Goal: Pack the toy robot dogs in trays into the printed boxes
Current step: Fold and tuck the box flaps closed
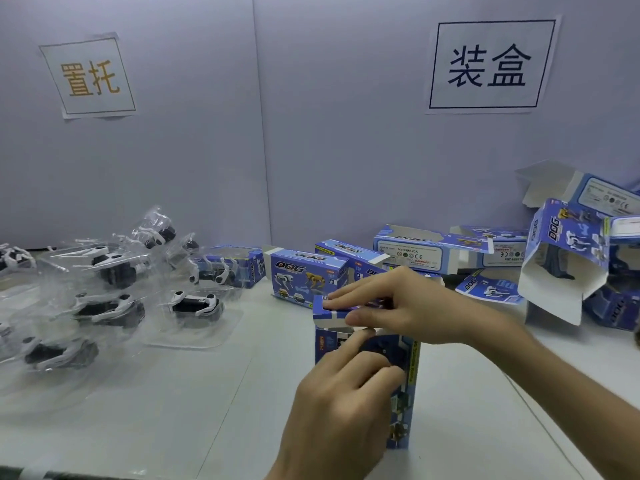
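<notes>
A blue printed box [405, 393] stands on end on the table in front of me. My left hand [343, 403] grips its body from the near side, the index finger raised to the top opening. My right hand [398, 303] reaches in from the right and pinches the box's top flap [329, 313], fingers on top and thumb under it. Several toy robot dogs in clear trays [195, 308] lie spread over the left part of the table. What is inside the held box is hidden.
A closed printed box [304, 275] lies just behind the held one. More boxes, several with open flaps, are piled at the right [568, 258] and along the back [433, 247]. Two paper signs hang on the grey wall.
</notes>
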{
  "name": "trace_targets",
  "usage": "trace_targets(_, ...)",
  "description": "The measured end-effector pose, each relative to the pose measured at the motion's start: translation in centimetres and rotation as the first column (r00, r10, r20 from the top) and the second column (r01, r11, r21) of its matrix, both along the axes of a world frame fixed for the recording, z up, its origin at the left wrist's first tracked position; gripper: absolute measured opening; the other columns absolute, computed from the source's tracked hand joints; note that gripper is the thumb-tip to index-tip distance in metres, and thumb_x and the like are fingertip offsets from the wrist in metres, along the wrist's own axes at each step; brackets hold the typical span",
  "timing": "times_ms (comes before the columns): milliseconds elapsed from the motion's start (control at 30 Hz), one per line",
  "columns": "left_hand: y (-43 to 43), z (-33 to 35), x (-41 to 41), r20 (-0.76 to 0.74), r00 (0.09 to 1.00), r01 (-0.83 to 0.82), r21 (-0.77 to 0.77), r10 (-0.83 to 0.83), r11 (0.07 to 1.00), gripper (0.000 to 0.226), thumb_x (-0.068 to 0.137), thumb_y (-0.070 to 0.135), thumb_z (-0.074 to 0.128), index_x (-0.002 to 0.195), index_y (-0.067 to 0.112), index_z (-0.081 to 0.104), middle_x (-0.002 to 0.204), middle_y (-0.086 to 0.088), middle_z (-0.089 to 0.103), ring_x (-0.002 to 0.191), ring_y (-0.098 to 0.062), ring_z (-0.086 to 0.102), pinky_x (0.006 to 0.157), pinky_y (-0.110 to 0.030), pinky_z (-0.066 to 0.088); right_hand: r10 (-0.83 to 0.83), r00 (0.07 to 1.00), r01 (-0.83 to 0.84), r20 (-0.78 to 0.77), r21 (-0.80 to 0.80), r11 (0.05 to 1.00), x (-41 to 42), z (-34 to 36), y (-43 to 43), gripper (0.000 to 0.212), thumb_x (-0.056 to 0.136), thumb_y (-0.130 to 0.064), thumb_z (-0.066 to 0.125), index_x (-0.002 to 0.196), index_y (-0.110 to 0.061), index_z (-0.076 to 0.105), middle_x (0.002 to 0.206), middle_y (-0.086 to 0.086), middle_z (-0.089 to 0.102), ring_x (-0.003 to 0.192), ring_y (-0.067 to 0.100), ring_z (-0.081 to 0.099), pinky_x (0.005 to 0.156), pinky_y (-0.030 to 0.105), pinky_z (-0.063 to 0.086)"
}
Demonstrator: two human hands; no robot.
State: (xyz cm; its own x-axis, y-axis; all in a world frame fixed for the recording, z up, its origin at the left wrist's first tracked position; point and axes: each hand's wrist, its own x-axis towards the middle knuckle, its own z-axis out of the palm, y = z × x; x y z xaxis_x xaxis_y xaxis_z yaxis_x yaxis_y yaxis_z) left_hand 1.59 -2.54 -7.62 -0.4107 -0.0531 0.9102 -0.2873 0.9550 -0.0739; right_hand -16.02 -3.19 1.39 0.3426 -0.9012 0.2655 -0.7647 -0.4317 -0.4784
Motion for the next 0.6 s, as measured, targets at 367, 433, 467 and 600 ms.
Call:
trace_targets(367, -0.1, -0.8, 0.4, -0.015, 0.996, -0.082, 0.043, 0.083, 0.996, 0.020, 0.088, 0.017, 0.057, 0.075, 0.017, 0.072, 0.097, -0.001, 0.072, 0.115, -0.017, 0.064, 0.089, -0.026, 0.041, -0.015, 0.994, 0.012, -0.108, -0.030, 0.999, 0.7, 0.2, 0.7, 0.032, 0.099, -0.027, 0.061, 0.129, -0.038, 0.066, 0.136, -0.023, 0.060, 0.126, -0.009, 0.050, 0.103, 0.021, 0.047)
trace_targets(433, -0.1, -0.8, 0.6, -0.009, 0.995, -0.104, 0.037, 0.104, 0.994, 0.023, 0.088, 0.020, 0.054, 0.074, 0.018, 0.072, 0.102, -0.001, 0.073, 0.112, -0.016, 0.065, 0.091, -0.027, 0.039, -0.014, 0.993, 0.009, -0.118, -0.041, 0.999, 0.7, 0.3, 0.6, 0.032, 0.099, -0.027, 0.061, 0.128, -0.037, 0.067, 0.134, -0.023, 0.061, 0.125, -0.009, 0.051, 0.101, 0.019, 0.048)
trace_targets(467, -0.1, -0.8, 0.6, -0.005, 0.994, -0.110, 0.033, 0.111, 0.993, 0.023, 0.087, 0.021, 0.054, 0.073, 0.019, 0.073, 0.103, -0.001, 0.074, 0.112, -0.016, 0.065, 0.092, -0.028, 0.039, -0.016, 0.992, 0.011, -0.123, -0.042, 0.999, 0.7, 0.3, 0.6, 0.031, 0.099, -0.027, 0.061, 0.128, -0.037, 0.067, 0.134, -0.023, 0.061, 0.124, -0.010, 0.051, 0.099, 0.016, 0.047)
trace_targets(600, -0.2, -0.8, 0.3, -0.018, 0.994, -0.102, 0.063, 0.103, 0.993, 0.021, 0.085, 0.022, 0.054, 0.073, 0.018, 0.072, 0.105, -0.002, 0.073, 0.114, -0.017, 0.063, 0.092, -0.027, 0.038, -0.020, 0.988, 0.017, -0.152, -0.018, 1.000, 0.6, 0.7, 0.5, 0.031, 0.099, -0.027, 0.061, 0.128, -0.037, 0.067, 0.135, -0.024, 0.060, 0.126, -0.011, 0.048, 0.097, 0.013, 0.046)
